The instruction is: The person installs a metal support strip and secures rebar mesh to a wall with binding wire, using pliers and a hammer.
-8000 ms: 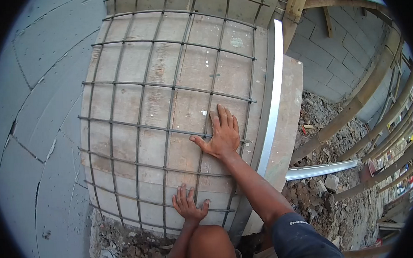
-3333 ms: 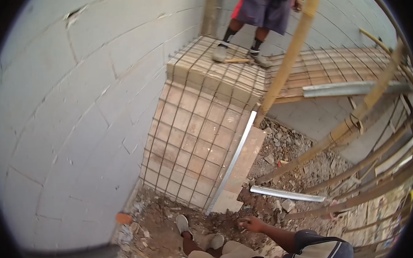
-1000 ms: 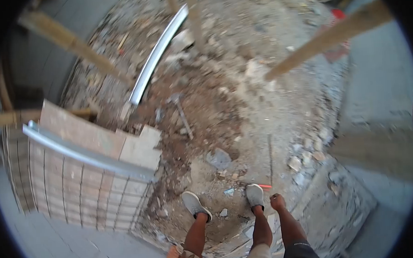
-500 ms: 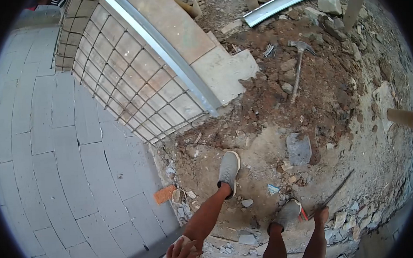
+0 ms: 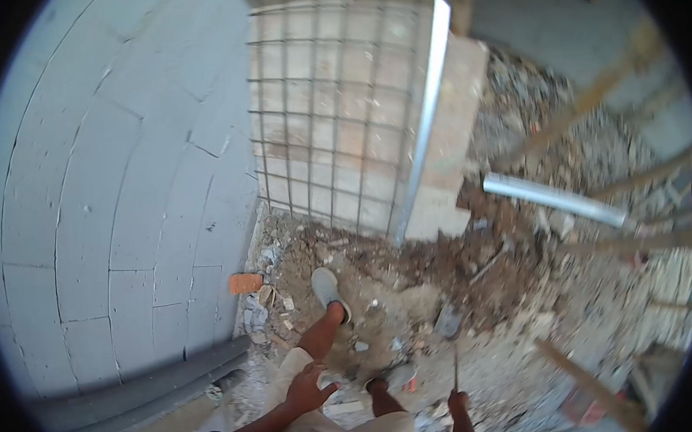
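My left hand [image 5: 306, 388] lies on my thigh over the pale shorts, its fingers loosely spread and holding nothing. Lower right, my right hand [image 5: 457, 403] is closed round a long thin rod [image 5: 456, 363], dark and metal-looking, which points away from me over the rubble. Beyond the rod's tip lies a flat grey slab piece [image 5: 448, 321]. A hammer [image 5: 488, 265], smeared by motion, rests on the brown soil. My grey shoes stand on the dirt between the hands.
Wire mesh [image 5: 325, 115] covers boards beside a grey block wall [image 5: 86, 190]. An upright metal channel [image 5: 423, 126] runs along the boards; another metal strip [image 5: 552, 199] lies right. An orange brick piece [image 5: 245, 283], grey pipes [image 5: 151, 386] and slanting timber poles [image 5: 589, 383] surround me.
My view has swung upward and turned, bringing more wall, timber and pipes into sight. The rod now points more straight ahead from my right hand. My left hand stays on my thigh.
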`<state>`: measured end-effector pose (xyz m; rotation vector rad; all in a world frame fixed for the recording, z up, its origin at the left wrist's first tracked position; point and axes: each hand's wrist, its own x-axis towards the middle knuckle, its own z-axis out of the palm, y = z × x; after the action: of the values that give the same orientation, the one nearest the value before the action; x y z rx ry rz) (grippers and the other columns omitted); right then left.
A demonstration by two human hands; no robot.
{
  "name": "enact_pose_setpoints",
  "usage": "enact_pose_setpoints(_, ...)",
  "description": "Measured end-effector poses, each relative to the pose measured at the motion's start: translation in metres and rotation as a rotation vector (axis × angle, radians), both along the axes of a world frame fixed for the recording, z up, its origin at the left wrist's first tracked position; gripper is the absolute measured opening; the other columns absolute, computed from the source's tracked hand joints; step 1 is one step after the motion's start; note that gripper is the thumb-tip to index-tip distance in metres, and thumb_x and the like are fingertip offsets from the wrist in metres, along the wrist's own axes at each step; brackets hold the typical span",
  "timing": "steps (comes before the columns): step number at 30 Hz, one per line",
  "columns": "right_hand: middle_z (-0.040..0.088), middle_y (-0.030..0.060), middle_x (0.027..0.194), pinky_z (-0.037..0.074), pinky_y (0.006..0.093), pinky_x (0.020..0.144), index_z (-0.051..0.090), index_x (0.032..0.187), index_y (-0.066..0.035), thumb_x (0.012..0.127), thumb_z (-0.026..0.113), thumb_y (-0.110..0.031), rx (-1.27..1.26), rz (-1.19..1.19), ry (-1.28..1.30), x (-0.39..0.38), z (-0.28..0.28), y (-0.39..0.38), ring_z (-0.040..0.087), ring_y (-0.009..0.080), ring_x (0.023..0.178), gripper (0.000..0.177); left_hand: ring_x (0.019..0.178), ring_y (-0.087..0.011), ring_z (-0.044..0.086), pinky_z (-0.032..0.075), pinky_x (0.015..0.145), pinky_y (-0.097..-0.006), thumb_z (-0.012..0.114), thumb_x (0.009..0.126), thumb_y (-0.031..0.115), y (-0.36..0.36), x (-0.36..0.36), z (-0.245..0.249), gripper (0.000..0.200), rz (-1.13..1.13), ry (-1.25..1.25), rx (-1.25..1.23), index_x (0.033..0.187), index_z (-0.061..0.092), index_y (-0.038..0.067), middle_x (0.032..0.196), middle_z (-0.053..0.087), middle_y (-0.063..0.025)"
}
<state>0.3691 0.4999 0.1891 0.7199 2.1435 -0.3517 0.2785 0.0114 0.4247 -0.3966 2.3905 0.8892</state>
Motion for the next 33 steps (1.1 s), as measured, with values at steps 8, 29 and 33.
enact_pose_setpoints(8, 0.066, 0.0296, 0.085, 0.049, 0.0533, 0.079, 0.069, 0.082, 0.004, 0.093, 0.05, -0.04, -0.029, 0.127, -0.062, -0.237, 0.176, -0.148, 0.064, 0.0468, 0.088, 0.05, 0.124, -0.0341, 0.054, 0.042, 0.104, -0.0393, 0.077, 0.079, 0.01, -0.204, -0.2, 0.14, 0.054, 0.451, 0.537, 0.218, 0.128, 0.057, 0.003, 0.132, 0.057, -0.0189)
enact_pose_setpoints(29, 0.064, 0.0334, 0.094, 0.048, 0.0544, 0.084, 0.059, 0.099, 0.006, 0.096, 0.051, -0.034, -0.446, 0.535, 0.218, -0.619, 0.174, -0.587, 0.062, 0.0495, 0.095, 0.041, 0.137, -0.0377, 0.031, 0.026, 0.111, -0.0585, 0.074, 0.085, 0.04, -0.523, -0.301, 0.354, 0.062, 0.171, 1.351, -1.64, 0.129, 0.056, 0.001, 0.145, 0.035, -0.0235)
enact_pose_setpoints(33, 0.065, 0.0318, 0.097, 0.048, 0.0556, 0.086, 0.06, 0.103, 0.003, 0.095, 0.05, -0.03, -0.376, 0.562, 0.037, -0.641, 0.142, -0.642, 0.063, 0.0474, 0.098, 0.036, 0.135, -0.0351, 0.033, 0.035, 0.109, -0.0507, 0.075, 0.086, 0.034, -0.536, -0.281, 0.346, 0.063, 0.179, 1.343, -1.659, 0.13, 0.053, -0.005, 0.145, 0.032, -0.024)
